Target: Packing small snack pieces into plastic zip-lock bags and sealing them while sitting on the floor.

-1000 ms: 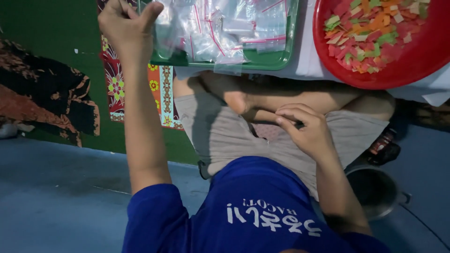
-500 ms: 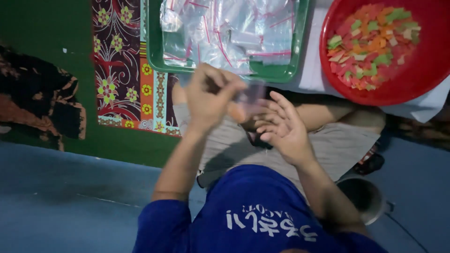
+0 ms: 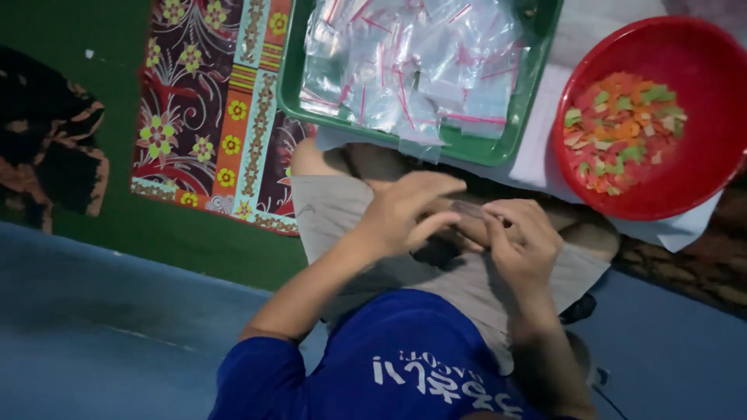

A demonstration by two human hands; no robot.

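I see a small clear plastic bag (image 3: pixel 469 208) pinched between my two hands, just above my lap. My left hand (image 3: pixel 408 211) has its grip closed on the bag's near edge, fingers curled over it; my right hand (image 3: pixel 523 241) pinches the other end. Beyond my knees sits a green tray (image 3: pixel 289 85) heaped with more clear bags with red strips (image 3: pixel 412 66). Right of it stands a red bowl (image 3: pixel 700 54) holding orange, green and red chips (image 3: pixel 622 128).
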